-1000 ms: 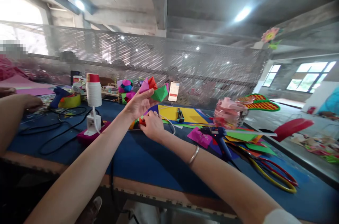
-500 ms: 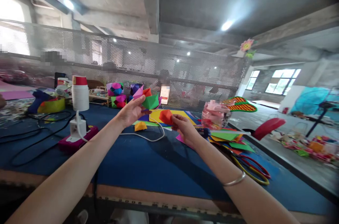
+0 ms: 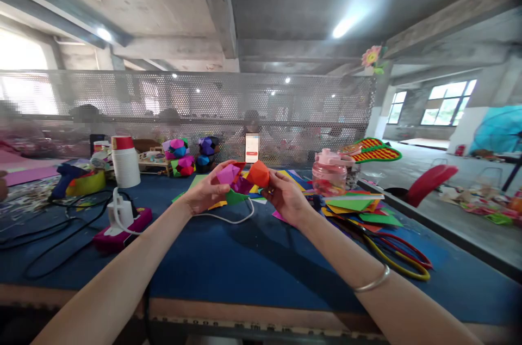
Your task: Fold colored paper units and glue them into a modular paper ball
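Note:
My left hand (image 3: 206,192) is closed around a folded paper model (image 3: 229,175) made of pink, purple, red and green pieces. In my right hand (image 3: 285,196), an orange folded paper piece (image 3: 258,175) is pinched between thumb and fingers. The orange piece is right beside the model's right side; whether they touch I cannot tell. Both are held above the blue table (image 3: 228,269). Under and behind the hands lie sheets of coloured paper (image 3: 291,179), and a bit of yellow paper shows below the model.
Finished-looking paper balls (image 3: 179,157) stand at the back, near a phone (image 3: 252,148). To the left are paper cups (image 3: 125,162) and a purple power strip (image 3: 122,230) with black cables. On the right sit a pink jug (image 3: 329,173), paper scraps (image 3: 359,206) and scissors (image 3: 402,252).
The left hand has lowered and turned the model, so its pink side shows instead of green. The orange piece in the right hand is now next to it. The camera view has tilted up.

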`<control>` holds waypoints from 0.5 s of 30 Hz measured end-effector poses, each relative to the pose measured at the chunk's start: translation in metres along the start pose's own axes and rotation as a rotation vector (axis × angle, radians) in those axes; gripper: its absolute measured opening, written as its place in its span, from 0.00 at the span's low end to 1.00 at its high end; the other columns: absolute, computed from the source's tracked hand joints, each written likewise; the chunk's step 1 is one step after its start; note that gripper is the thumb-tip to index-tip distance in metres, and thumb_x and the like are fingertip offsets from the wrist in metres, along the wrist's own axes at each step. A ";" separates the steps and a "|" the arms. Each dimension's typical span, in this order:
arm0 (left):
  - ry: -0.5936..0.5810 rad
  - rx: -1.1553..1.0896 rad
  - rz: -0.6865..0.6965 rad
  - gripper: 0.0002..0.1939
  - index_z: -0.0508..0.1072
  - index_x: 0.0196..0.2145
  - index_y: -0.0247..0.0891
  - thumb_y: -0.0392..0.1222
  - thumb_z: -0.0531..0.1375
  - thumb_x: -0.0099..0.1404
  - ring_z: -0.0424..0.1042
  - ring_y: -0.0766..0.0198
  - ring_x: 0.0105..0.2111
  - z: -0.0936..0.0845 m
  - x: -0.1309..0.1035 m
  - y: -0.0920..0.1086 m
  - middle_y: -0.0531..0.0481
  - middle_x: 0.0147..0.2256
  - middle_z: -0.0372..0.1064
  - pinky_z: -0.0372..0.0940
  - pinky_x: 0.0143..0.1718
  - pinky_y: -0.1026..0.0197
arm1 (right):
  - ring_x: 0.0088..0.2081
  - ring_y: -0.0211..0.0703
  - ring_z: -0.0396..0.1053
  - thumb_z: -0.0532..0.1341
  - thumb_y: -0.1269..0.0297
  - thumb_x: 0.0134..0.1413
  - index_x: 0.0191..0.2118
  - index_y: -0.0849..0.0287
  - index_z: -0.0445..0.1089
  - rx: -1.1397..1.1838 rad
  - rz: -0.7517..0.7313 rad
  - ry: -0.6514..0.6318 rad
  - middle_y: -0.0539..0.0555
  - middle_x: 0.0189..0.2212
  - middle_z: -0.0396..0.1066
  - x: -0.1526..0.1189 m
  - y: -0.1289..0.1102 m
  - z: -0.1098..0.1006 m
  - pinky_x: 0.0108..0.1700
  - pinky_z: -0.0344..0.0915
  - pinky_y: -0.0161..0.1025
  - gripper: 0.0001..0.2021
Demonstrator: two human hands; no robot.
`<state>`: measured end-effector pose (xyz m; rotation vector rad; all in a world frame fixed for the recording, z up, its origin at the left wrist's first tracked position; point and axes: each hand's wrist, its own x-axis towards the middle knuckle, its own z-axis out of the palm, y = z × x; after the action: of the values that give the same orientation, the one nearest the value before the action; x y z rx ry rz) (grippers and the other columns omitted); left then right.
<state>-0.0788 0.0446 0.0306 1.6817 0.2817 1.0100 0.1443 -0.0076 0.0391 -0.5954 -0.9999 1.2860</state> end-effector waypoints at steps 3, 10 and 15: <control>0.008 -0.076 -0.069 0.41 0.57 0.62 0.53 0.39 0.69 0.54 0.69 0.52 0.54 0.003 0.000 0.004 0.43 0.62 0.59 0.67 0.50 0.52 | 0.28 0.34 0.66 0.70 0.62 0.44 0.33 0.56 0.71 -0.034 0.024 -0.048 0.47 0.28 0.71 -0.001 0.002 0.000 0.28 0.64 0.31 0.09; 0.000 -0.101 -0.060 0.46 0.58 0.61 0.51 0.30 0.70 0.49 0.68 0.55 0.52 0.007 0.004 0.003 0.44 0.59 0.61 0.64 0.51 0.58 | 0.27 0.33 0.64 0.71 0.57 0.42 0.33 0.56 0.73 -0.116 -0.009 -0.094 0.46 0.29 0.70 0.002 0.009 -0.006 0.27 0.61 0.31 0.13; -0.005 -0.097 -0.076 0.46 0.58 0.62 0.49 0.29 0.70 0.49 0.66 0.52 0.54 0.009 0.004 0.005 0.43 0.59 0.61 0.63 0.53 0.56 | 0.30 0.36 0.64 0.69 0.55 0.43 0.32 0.57 0.73 -0.191 -0.033 -0.092 0.48 0.30 0.70 0.002 0.011 -0.006 0.30 0.61 0.33 0.12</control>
<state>-0.0714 0.0393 0.0367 1.5742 0.2860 0.9481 0.1439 -0.0024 0.0281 -0.6680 -1.2132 1.2054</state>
